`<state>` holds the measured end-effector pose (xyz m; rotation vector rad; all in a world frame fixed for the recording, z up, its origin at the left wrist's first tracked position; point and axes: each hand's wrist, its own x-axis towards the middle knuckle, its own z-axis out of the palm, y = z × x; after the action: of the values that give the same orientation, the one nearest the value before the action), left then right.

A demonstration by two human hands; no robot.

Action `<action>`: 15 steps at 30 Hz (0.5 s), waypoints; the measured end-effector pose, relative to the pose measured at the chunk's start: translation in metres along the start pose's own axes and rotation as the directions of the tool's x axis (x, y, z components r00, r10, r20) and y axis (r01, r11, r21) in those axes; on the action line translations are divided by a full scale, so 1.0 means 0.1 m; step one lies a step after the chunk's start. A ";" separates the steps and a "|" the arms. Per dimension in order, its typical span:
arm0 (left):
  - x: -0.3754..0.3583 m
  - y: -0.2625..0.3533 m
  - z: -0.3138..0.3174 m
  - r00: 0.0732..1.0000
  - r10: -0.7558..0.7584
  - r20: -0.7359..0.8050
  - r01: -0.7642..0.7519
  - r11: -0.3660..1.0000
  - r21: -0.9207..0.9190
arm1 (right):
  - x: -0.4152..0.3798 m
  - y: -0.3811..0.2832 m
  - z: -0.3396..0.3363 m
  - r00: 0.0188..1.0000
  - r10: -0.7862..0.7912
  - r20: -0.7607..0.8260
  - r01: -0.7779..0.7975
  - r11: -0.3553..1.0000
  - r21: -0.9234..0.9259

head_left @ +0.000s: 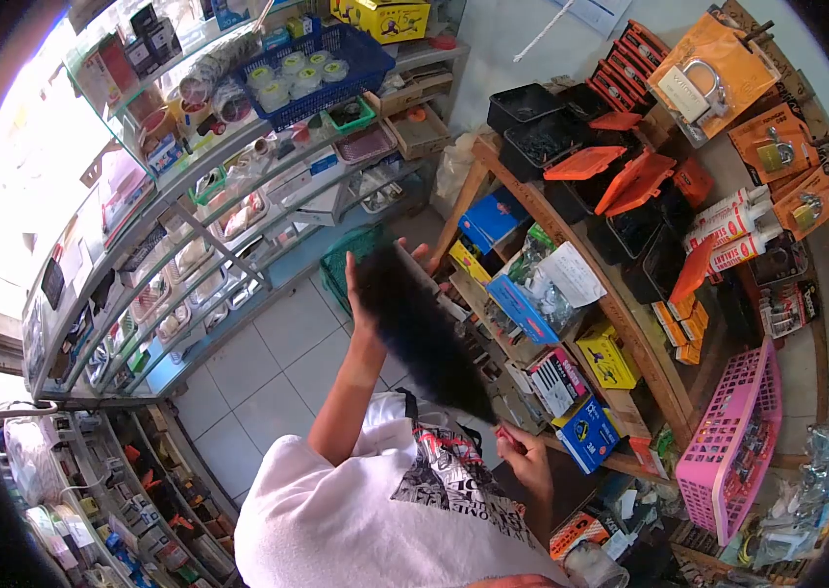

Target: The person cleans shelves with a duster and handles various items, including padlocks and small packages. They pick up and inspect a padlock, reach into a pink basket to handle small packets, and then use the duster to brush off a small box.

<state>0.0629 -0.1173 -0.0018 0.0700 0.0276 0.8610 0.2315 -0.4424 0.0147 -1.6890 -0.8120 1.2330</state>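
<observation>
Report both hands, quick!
Left hand: open behind the black duster; contact can't be told.
Right hand: closed, holding the duster's red handle.

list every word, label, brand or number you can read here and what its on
"SEALANT" on the white-and-red tubes.
Too small or blurred to read for sure: shirt print, padlock packs, blue boxes, yellow boxes, paper sheet.
None visible on the black duster.
</observation>
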 end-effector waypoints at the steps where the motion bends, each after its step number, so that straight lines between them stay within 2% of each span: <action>1: 0.02 -0.01 0.02 0.997 0.016 -0.074 -0.014 0.999 0.031 | 0.00 0.01 0.00 0.999 0.024 0.026 -0.024 1.000 0.002; 3: 0.03 0.02 0.00 0.971 0.019 -0.236 -0.008 0.999 0.047 | 0.00 0.03 0.00 0.994 0.070 0.085 -0.071 0.997 0.000; 6: -0.01 -0.05 -0.04 0.997 -0.006 0.075 0.008 1.000 -0.026 | -0.01 -0.03 0.03 0.999 -0.009 0.044 0.010 0.999 -0.043; 7: -0.01 -0.03 0.08 0.999 -0.004 0.034 0.003 1.000 0.025 | 0.00 -0.03 0.03 0.999 0.012 0.037 -0.010 0.999 -0.034; 8: -0.04 -0.03 0.20 0.991 -0.036 -0.128 0.030 0.999 -0.045 | 0.00 -0.02 0.02 0.999 0.035 0.031 -0.034 0.999 -0.024; 10: 0.02 -0.02 0.04 0.981 0.019 -0.191 -0.014 0.999 0.030 | 0.01 -0.02 0.01 0.998 0.043 0.035 -0.042 0.999 -0.021; 11: 0.04 -0.03 -0.05 1.000 -0.006 0.019 0.006 1.000 -0.024 | 0.00 -0.02 0.00 0.999 0.028 0.042 -0.027 0.999 -0.026; 13: 0.01 -0.03 0.06 0.986 -0.026 0.165 0.032 0.999 -0.033 | 0.02 -0.04 -0.01 1.000 0.007 0.027 -0.006 1.000 -0.024; 15: 0.04 -0.01 0.09 0.999 -0.008 -0.040 0.006 0.999 -0.047 | 0.04 -0.04 0.01 1.000 0.001 -0.015 -0.001 1.000 -0.008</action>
<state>0.0673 -0.1153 0.0067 0.0085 0.0447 0.8558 0.2319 -0.4366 0.0169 -1.7031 -0.8081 1.2173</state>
